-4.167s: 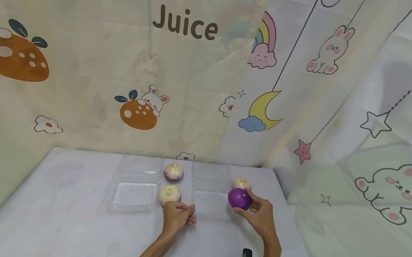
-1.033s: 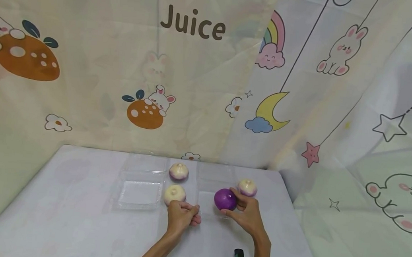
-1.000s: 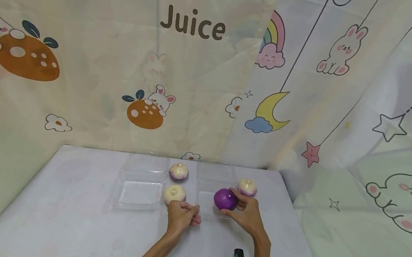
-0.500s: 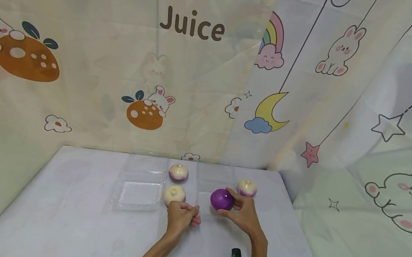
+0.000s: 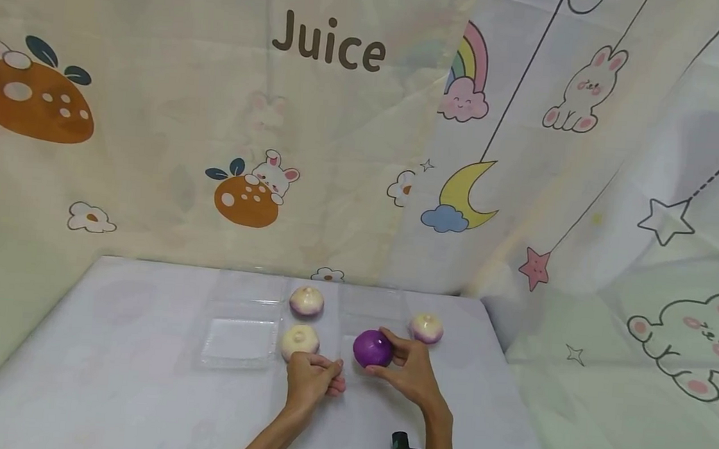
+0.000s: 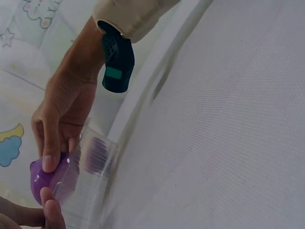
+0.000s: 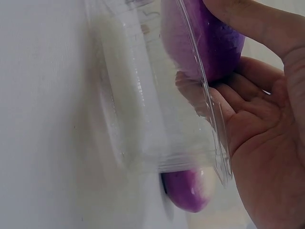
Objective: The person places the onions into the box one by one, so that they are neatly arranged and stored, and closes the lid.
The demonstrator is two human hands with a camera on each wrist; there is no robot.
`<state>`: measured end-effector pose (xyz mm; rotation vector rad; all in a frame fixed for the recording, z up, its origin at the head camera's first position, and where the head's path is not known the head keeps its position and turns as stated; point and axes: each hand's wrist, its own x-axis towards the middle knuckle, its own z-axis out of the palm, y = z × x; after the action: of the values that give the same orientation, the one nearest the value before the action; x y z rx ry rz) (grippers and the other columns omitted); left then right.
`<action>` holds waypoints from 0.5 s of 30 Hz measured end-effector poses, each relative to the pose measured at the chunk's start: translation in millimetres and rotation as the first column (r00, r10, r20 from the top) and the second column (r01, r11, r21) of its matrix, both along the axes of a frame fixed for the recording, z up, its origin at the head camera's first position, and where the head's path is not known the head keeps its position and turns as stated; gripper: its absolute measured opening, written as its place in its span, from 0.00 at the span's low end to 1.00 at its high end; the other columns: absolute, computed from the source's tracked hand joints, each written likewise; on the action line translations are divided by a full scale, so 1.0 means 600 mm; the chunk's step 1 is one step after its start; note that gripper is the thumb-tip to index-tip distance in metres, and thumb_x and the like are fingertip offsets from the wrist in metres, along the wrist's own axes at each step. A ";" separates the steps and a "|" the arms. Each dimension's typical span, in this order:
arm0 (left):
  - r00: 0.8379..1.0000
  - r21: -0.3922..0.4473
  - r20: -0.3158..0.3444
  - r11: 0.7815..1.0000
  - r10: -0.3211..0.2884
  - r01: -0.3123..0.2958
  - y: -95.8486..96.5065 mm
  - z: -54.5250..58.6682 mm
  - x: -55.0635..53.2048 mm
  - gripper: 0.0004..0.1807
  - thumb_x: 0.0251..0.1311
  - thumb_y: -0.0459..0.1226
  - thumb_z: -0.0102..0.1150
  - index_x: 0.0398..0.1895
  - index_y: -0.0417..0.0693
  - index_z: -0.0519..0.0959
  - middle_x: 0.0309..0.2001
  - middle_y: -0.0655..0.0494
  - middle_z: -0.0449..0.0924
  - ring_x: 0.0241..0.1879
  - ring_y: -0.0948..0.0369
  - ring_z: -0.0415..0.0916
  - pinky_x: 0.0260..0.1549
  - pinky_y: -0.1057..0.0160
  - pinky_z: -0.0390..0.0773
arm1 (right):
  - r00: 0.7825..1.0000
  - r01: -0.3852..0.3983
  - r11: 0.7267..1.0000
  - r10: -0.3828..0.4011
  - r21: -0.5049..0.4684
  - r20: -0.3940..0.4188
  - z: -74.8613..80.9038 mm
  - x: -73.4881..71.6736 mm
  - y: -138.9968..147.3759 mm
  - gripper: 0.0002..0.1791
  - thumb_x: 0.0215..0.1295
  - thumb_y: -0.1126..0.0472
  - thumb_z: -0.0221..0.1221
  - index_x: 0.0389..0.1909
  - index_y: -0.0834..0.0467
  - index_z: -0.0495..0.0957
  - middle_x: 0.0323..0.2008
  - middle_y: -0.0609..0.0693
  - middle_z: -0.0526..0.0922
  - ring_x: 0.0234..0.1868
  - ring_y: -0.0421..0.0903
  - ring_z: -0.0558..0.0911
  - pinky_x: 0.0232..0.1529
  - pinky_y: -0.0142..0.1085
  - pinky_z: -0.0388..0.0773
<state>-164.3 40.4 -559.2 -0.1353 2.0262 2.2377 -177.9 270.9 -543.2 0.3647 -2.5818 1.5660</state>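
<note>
Purple onion point(image 5: 372, 349) is over the near part of the clear box point(image 7: 143, 109), partly above its rim and partly seen through its wall; whether it touches the plastic I cannot tell. The right hand point(image 5: 412, 371) comes from the box's right side, its fingers spread to the onion's width and gripping it between thumb and fingertips. The left hand point(image 5: 313, 383) is at the box's near left corner, its fingers curled in with the thumb pressed close, pinching the rim.

One pale onion point(image 5: 427, 329) rests on the bench point(image 5: 165, 406) to the right of the box. Left of the box sit a far onion point(image 5: 307, 301) and a near onion point(image 5: 299, 341), the near one partly covered by the left hand. Farther left of the box lies a second box point(image 5: 241, 341), also clear. Behind the box hangs a printed cloth point(image 5: 153, 133).
</note>
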 end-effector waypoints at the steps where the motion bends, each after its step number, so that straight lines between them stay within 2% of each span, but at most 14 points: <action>1: 1.000 -0.005 -0.001 1.000 0.006 -0.006 -0.002 0.000 0.000 0.11 0.69 0.29 0.70 0.32 0.24 0.87 0.22 0.39 0.89 0.18 0.62 0.87 0.21 0.64 0.91 | 1.000 -0.008 1.000 0.008 -0.004 0.005 0.000 -0.002 -0.003 0.44 0.56 0.59 0.83 0.72 0.69 0.77 0.69 0.68 0.81 0.66 0.64 0.85 0.62 0.41 0.89; 9: 1.000 -0.006 -0.010 1.000 0.000 0.000 -0.002 -0.002 -0.002 0.11 0.69 0.29 0.69 0.33 0.22 0.86 0.22 0.39 0.89 0.18 0.63 0.87 0.21 0.64 0.91 | 0.998 -0.047 0.999 0.047 -0.009 0.042 0.000 -0.010 -0.016 0.46 0.56 0.58 0.83 0.73 0.71 0.74 0.69 0.69 0.81 0.64 0.64 0.86 0.62 0.45 0.89; 15: 1.000 -0.012 -0.006 1.000 -0.003 0.003 0.000 -0.001 -0.002 0.11 0.70 0.29 0.69 0.33 0.23 0.86 0.22 0.40 0.89 0.17 0.63 0.86 0.21 0.64 0.91 | 0.996 -0.090 0.996 0.089 0.026 0.027 -0.002 -0.019 -0.017 0.47 0.57 0.58 0.83 0.73 0.73 0.74 0.67 0.69 0.82 0.64 0.63 0.87 0.61 0.43 0.90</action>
<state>-165.3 40.2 -560.1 -0.1272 2.0416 2.2273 -189.2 260.6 -544.5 0.4722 -2.6440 1.5749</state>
